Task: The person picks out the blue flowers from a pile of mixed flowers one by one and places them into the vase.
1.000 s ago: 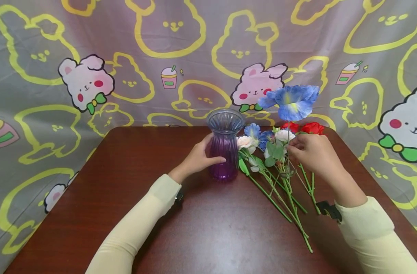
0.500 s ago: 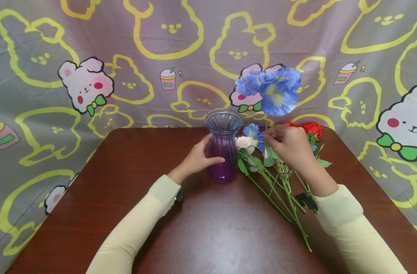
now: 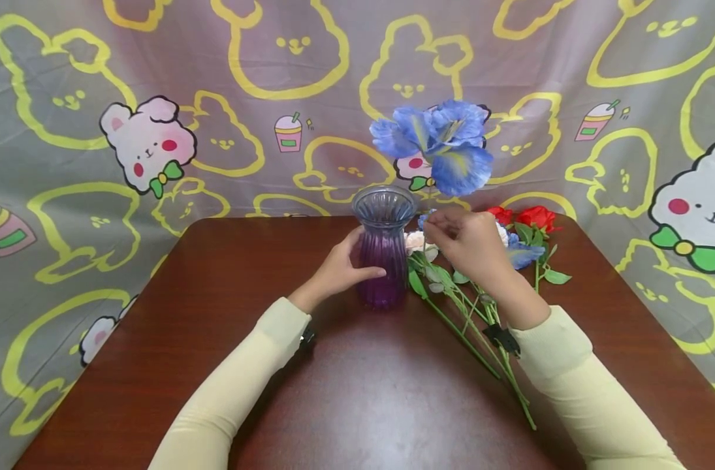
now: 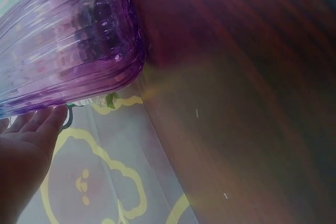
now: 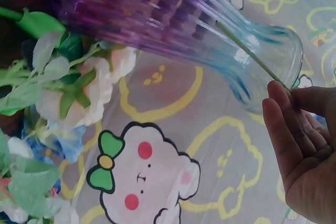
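A ribbed glass vase point(image 3: 385, 254), purple below and clear bluish at its flared rim, stands upright on the table. My left hand point(image 3: 341, 269) holds it from the left, thumb across the front and fingers behind; in the left wrist view those fingers point(image 4: 44, 121) lie along the glass. Between thumb and fingertips, my right hand point(image 3: 477, 251) pinches the thin stem of a blue artificial iris point(image 3: 445, 140), its bloom raised above the vase rim. In the right wrist view the green stem point(image 5: 252, 53) overlaps the vase's neck, its cut end pointing toward the purple body.
Right of the vase lie several artificial flowers: a pale pink rose point(image 3: 416, 243), a red rose point(image 3: 536, 217), another blue flower point(image 3: 523, 253) and long green stems point(image 3: 460, 336). A patterned cloth point(image 3: 310, 78) hangs behind the brown table point(image 3: 175, 313).
My right hand has moved left with the blue iris, from over the lying flowers to beside the vase, and the bloom now sits higher. My left hand stays on the vase.
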Motion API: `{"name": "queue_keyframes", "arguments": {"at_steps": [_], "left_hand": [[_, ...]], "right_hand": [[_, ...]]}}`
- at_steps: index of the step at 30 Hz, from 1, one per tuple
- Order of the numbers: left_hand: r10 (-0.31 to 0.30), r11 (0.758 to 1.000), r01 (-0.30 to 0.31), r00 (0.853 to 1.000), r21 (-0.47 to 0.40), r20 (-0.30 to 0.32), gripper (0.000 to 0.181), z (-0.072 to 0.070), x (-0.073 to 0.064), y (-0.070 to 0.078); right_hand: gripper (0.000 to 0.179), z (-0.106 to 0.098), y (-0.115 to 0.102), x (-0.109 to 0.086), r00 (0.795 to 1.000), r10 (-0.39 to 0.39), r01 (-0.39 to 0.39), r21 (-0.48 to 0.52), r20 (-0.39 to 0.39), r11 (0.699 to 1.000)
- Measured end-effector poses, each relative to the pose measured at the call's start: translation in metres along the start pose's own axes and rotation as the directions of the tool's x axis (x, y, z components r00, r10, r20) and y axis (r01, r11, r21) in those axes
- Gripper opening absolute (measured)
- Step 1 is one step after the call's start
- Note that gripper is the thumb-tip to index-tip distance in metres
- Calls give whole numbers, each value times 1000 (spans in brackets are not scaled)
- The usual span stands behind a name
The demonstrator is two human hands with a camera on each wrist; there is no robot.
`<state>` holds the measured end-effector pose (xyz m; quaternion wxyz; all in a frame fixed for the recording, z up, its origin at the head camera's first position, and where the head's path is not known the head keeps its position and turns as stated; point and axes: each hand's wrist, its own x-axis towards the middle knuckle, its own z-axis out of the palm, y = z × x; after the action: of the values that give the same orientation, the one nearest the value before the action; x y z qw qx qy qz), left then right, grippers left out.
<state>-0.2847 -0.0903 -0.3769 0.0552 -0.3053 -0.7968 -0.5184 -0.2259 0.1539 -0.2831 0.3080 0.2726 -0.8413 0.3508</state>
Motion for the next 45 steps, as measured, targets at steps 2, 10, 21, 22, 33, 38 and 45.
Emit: {"name": "queue_keyframes", "arguments": {"at_steps": [2,10,21,22,33,38,45], "left_hand": [[1,999,-1,1000,-32,-8,90,-1,0,0],[15,990,-23,998,-141,-57,82,-13,-4,19],[154,934,-218,960,-283,-232,82,-37,-2,30],[165,929,-236,954,-285,-252,85,-39,-2,33],[302,842,-448,853,-301,-425,47,-47,3,76],[301,839,-443,862,-316,-408,36,-43,2,90],[201,872,-338,906,-354,-372,30,-41,0,104]], "right_hand": [[6,3,-2,2,1000,-13,13,16,2,1000],[4,11,-11,5,998,-65,64,64,22,996],[7,22,-29,7,994,-86,80,88,61,993],[7,23,-31,7,994,-88,82,88,64,993],[6,34,-37,9,982,-164,153,117,90,981],[6,39,-39,10,973,-221,211,126,70,969],[5,44,-42,12,966,-247,236,135,79,962]]}}
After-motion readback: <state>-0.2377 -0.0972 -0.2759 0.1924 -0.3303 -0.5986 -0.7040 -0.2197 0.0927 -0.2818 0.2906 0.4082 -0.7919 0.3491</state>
